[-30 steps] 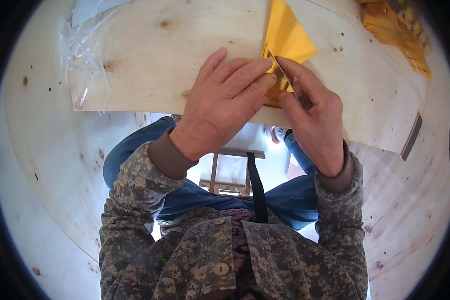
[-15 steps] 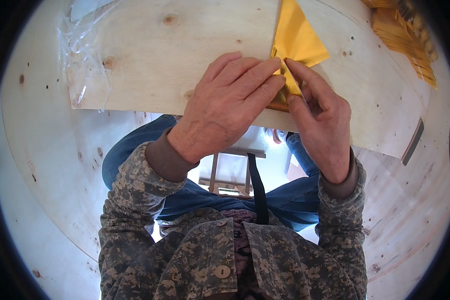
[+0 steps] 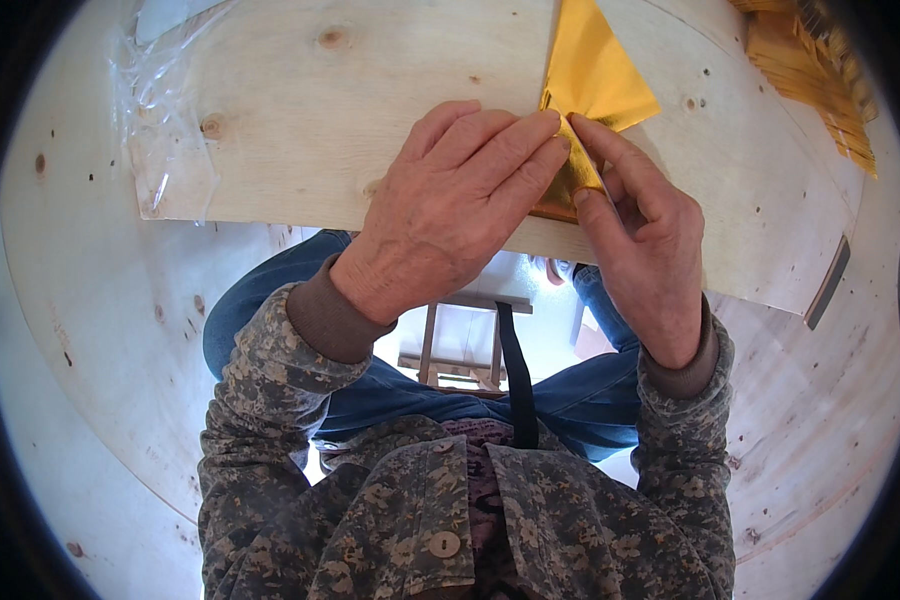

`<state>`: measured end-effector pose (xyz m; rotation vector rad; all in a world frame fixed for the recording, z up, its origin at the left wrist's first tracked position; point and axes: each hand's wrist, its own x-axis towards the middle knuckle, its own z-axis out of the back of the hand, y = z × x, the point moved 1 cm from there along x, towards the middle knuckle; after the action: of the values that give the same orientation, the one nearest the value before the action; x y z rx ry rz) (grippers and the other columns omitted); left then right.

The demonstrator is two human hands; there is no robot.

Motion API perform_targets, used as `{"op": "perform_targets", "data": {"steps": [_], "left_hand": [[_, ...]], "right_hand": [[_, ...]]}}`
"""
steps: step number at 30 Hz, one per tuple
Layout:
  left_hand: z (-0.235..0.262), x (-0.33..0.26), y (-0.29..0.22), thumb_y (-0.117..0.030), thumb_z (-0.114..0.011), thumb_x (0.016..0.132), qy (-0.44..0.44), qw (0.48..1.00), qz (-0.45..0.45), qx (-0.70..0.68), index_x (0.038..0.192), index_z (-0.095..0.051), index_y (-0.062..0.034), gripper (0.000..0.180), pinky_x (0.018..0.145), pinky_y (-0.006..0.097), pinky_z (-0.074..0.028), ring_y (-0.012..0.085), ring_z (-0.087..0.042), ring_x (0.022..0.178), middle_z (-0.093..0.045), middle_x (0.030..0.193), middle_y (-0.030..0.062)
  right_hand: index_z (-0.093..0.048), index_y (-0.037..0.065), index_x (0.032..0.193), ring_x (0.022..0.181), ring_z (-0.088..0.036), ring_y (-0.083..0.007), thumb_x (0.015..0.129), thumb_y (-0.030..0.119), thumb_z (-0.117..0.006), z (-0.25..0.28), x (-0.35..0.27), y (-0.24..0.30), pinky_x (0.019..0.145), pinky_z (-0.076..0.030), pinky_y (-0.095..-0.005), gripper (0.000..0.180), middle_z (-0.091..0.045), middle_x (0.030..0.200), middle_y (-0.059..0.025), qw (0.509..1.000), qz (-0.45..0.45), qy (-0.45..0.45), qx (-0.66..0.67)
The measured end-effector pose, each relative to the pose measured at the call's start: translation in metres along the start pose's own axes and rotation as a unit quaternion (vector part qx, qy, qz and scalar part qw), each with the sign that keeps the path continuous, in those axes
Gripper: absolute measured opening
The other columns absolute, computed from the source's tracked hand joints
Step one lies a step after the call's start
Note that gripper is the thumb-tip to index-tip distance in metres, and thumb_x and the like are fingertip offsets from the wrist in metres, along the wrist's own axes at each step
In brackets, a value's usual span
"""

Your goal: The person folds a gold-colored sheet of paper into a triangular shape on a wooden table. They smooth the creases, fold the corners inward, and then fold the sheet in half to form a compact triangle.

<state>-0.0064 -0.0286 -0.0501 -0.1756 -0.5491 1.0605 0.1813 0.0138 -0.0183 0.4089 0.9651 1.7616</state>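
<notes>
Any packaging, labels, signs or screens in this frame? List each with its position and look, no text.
Clear plastic bag: crumpled, transparent, lying on the wooden board at its upper left edge.
Stack of gold sheets: top right, flat, yellow-gold; whether it is wrapped cannot be told.
Gold paper: folded to a point, shiny yellow-gold, pinched between the left hand and right hand; not a package.
No labels, signs or screens show.

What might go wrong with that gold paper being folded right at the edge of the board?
1. The gold paper is pinched by the left hand and right hand close to the near edge of the board; a slip might crease it crookedly or tear it.
2. The paper's lower tip sits by that edge, so it may slide off unsupported.
3. The plastic sheet overhangs the board's left side and could fall.
</notes>
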Motion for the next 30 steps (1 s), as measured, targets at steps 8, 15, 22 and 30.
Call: {"op": "perform_targets", "data": {"steps": [8,15,22,30], "left_hand": [[0.0002,0.0010,-0.0007,-0.007,-0.069,0.086,-0.001,1.000,0.005,0.016,0.125,-0.067,-0.0027,0.039,0.097,0.040,-0.049,0.0238,-0.062,0.110,-0.063,0.134,0.0107],[-0.0015,0.0000,0.0011,-0.011,-0.071,0.086,0.003,1.000,-0.011,0.029,0.125,-0.065,-0.0012,0.041,0.103,0.043,-0.046,0.0239,-0.059,0.113,-0.060,0.136,0.0139],[-0.0015,0.0004,-0.0013,-0.009,-0.071,0.086,0.002,0.999,0.005,0.035,0.125,-0.068,-0.0034,0.039,0.096,0.039,-0.050,0.0242,-0.062,0.112,-0.064,0.135,0.0112],[-0.0009,0.0018,-0.0015,-0.009,-0.071,0.086,-0.003,0.999,0.004,0.032,0.124,-0.068,-0.0028,0.039,0.094,0.039,-0.051,0.0247,-0.061,0.111,-0.064,0.134,0.0115]], "right_hand": [[-0.066,0.003,0.129,0.062,-0.061,-0.0211,0.086,0.005,-0.065,0.0007,-0.0003,0.0007,0.059,-0.049,-0.0350,0.042,-0.066,0.074,-0.0115,1.000,-0.012,0.009,0.005],[-0.066,0.003,0.129,0.063,-0.063,-0.0211,0.087,0.006,-0.065,-0.0002,0.0001,-0.0006,0.060,-0.050,-0.0344,0.042,-0.067,0.075,-0.0118,1.000,0.000,0.003,0.003],[-0.065,0.003,0.130,0.062,-0.062,-0.0183,0.088,0.006,-0.065,-0.0001,-0.0003,-0.0007,0.058,-0.049,-0.0326,0.042,-0.068,0.075,-0.0102,1.000,0.000,0.007,0.001],[-0.065,0.003,0.130,0.061,-0.061,-0.0183,0.089,0.006,-0.064,0.0003,0.0001,-0.0004,0.057,-0.049,-0.0324,0.042,-0.067,0.075,-0.0104,1.000,-0.001,0.010,0.008]]}}
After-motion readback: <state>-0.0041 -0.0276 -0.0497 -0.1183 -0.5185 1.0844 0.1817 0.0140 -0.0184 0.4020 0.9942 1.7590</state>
